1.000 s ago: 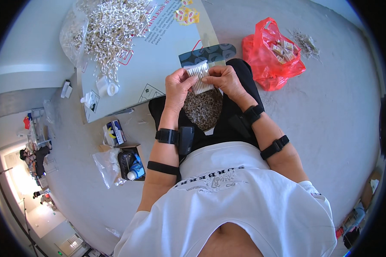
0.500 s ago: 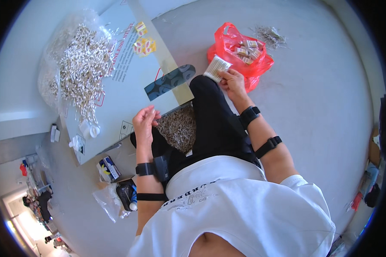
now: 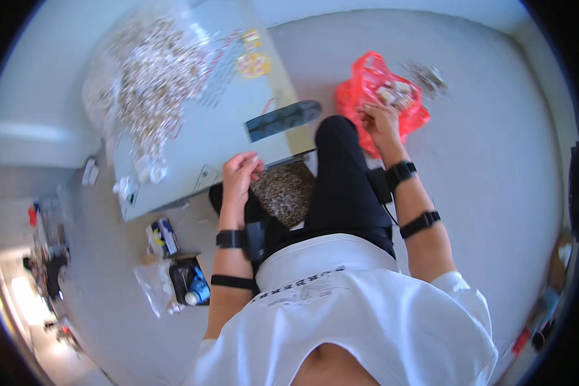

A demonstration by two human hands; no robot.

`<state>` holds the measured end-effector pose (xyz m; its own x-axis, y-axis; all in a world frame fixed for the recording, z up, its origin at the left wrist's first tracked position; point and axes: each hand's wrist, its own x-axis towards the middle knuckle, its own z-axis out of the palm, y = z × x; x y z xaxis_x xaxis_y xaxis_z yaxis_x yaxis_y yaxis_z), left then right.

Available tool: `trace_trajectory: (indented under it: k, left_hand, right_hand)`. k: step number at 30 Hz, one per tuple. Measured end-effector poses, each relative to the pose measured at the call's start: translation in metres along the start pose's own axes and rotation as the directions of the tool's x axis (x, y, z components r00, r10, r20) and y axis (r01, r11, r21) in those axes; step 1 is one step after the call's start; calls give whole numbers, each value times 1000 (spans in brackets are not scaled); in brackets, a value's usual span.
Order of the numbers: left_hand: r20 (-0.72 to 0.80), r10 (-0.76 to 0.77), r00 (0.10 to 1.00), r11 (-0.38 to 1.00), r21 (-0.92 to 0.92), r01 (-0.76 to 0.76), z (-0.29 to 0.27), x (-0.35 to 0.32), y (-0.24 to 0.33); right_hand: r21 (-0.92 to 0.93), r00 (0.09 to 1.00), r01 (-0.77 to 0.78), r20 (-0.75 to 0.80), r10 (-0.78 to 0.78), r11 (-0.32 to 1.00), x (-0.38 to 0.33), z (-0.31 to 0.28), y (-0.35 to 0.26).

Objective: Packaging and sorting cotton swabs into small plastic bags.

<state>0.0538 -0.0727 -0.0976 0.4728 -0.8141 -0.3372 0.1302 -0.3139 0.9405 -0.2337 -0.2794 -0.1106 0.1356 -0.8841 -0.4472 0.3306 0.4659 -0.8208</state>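
Sitting on a pale grey floor (image 3: 495, 167), a person in a white shirt (image 3: 354, 309) and black trousers (image 3: 344, 180) works over a broad, pale flat board (image 3: 193, 141) that lies to the front left. Spread over the far end of that board is a large clear plastic bag heaped with small silvery parts (image 3: 151, 71), well apart from both hands. A dark, flat strip (image 3: 283, 120) lies on the near right part of the board, between the two hands. To the right of the raised knee sits a red plastic bag (image 3: 373, 87), open at the top, with small pale pieces showing inside. A mound of small brownish pieces (image 3: 286, 190) rests in the lap, just beside the left wrist. The right hand (image 3: 381, 123) reaches out to the red bag, touching its mouth; the fingers are curled downward, though whether they grip anything there cannot be told. The left hand (image 3: 239, 175) hovers at the near edge of the board, just above the lap mound, fingers bent loosely and slightly apart, with nothing clearly pinched. Black bands ring both forearms. A few small boxes and packets (image 3: 174, 264) lie on the floor at the left.
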Motion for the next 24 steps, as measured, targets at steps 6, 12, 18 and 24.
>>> trace_trajectory:
  k: [6, 12, 18, 24]
  left_hand:
    - [-78, 59, 995, 996, -60, -64, -22, -12, 3]
    - [-310, 73, 948, 985, -125, -117, -85, -27, -10]
    - [-725, 182, 665, 973, 34, -229, -192, 5, -28]
    - [-620, 650, 440, 655, 750, 89, -226, 43, -2]
  right_hand:
    - [-183, 966, 34, 257, 15, 983, -69, 61, 18]
    - [-431, 910, 40, 389, 146, 902, -102, 76, 54]
    - [-543, 907, -13, 347, 239, 840, -100, 85, 66]
    - [-598, 860, -12, 402, 313, 801, -84, 112, 81]
